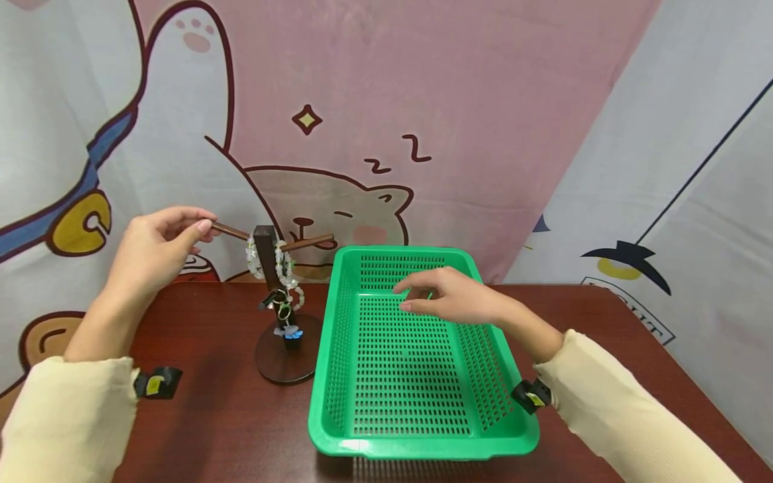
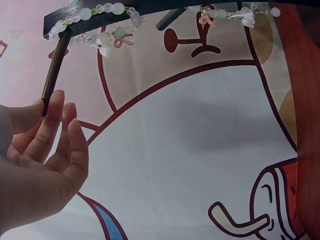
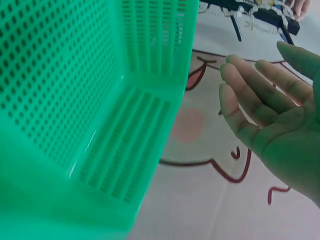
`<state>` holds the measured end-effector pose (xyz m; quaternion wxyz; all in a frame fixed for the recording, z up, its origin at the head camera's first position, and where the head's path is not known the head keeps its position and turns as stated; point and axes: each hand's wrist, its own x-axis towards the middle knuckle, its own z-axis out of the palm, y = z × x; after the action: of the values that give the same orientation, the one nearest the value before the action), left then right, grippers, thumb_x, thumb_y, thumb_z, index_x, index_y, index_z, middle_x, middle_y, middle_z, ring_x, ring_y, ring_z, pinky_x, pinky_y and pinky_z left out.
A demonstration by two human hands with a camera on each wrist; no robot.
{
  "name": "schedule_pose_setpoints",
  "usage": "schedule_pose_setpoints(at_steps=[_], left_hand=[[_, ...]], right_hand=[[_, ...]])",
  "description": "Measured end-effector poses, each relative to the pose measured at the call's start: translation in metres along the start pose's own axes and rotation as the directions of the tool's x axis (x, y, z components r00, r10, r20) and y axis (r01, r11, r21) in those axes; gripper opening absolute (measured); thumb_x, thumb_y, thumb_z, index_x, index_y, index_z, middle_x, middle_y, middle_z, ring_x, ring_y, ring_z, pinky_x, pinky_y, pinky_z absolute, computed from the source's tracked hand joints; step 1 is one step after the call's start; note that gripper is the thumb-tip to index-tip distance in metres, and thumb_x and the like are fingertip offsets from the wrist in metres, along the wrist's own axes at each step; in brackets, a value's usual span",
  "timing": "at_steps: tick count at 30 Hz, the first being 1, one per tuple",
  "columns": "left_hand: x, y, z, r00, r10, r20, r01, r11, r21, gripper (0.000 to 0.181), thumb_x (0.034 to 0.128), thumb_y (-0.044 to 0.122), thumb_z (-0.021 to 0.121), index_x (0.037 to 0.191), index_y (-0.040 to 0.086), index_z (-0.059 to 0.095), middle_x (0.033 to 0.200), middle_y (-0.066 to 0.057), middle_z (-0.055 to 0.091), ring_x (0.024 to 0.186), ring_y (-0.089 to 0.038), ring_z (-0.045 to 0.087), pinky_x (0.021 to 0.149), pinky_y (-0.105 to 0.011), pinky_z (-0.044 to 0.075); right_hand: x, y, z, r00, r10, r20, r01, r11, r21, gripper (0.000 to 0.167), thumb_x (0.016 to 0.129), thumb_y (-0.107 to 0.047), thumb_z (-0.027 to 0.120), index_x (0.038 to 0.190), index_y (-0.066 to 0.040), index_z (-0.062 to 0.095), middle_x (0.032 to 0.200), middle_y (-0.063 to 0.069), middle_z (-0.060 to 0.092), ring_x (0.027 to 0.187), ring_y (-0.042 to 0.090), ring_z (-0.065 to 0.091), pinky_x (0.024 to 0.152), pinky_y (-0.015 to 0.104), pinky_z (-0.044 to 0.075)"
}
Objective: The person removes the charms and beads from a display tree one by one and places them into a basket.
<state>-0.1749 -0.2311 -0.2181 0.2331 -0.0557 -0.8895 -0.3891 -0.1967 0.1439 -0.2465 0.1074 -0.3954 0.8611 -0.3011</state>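
Observation:
On the left, a dark wooden stand (image 1: 264,258) with a round base (image 1: 270,355) rises from the table. My left hand (image 1: 147,251) pinches the end of its left peg (image 1: 229,231) between thumb and fingertips; the left wrist view shows this grip on the peg (image 2: 56,70) closely. Pale beaded bracelets (image 1: 284,265) hang near the post on both pegs. Lower on the stand hang small trinkets, one with a blue charm (image 1: 293,333). Over a green plastic basket (image 1: 423,447), my right hand (image 1: 453,295) hovers with relaxed fingers, holding nothing.
The basket has perforated sides and stands right of the stand's base, close to it. Both rest on a reddish-brown table (image 1: 223,429). Behind them hangs a cartoon-printed cloth (image 1: 483,134). Each wrist wears a small black device (image 1: 158,383).

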Motion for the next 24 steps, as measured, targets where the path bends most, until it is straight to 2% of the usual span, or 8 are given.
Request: schedule_pose_setpoints(at_steps=[15,20,24], left_hand=[[0.000,0.002,0.000,1.000,-0.003,0.002,0.003,1.000,0.019,0.029,0.0934,0.025,0.052,0.106,0.001,0.063,0.082,-0.001,0.067,0.066,0.005,0.053,0.059,-0.011,0.043],[0.000,0.002,0.000,1.000,-0.011,0.003,0.011,1.000,0.029,0.030,0.0935,0.026,0.052,0.107,0.002,0.063,0.087,-0.010,0.067,0.065,0.004,0.053,0.058,-0.012,0.042],[0.000,0.001,0.000,1.000,-0.015,0.000,0.015,1.000,0.027,0.030,0.0936,0.026,0.052,0.107,0.002,0.063,0.087,-0.010,0.067,0.065,0.004,0.053,0.058,-0.012,0.042]], right_hand=[[0.039,-0.014,0.027,0.996,-0.081,0.038,0.081,0.997,0.009,0.026,0.091,-0.017,0.057,0.115,-0.008,0.061,0.097,-0.004,0.064,0.085,0.006,0.058,0.076,0.025,0.047],[0.051,-0.019,0.034,0.995,-0.095,0.041,0.094,0.995,0.023,0.026,0.092,-0.017,0.056,0.115,-0.007,0.060,0.099,0.000,0.065,0.085,0.006,0.059,0.075,0.025,0.047],[0.059,-0.023,0.039,0.994,-0.101,0.040,0.099,0.994,0.038,0.028,0.092,-0.016,0.056,0.117,-0.004,0.060,0.104,0.004,0.064,0.087,0.007,0.059,0.077,0.025,0.046]])
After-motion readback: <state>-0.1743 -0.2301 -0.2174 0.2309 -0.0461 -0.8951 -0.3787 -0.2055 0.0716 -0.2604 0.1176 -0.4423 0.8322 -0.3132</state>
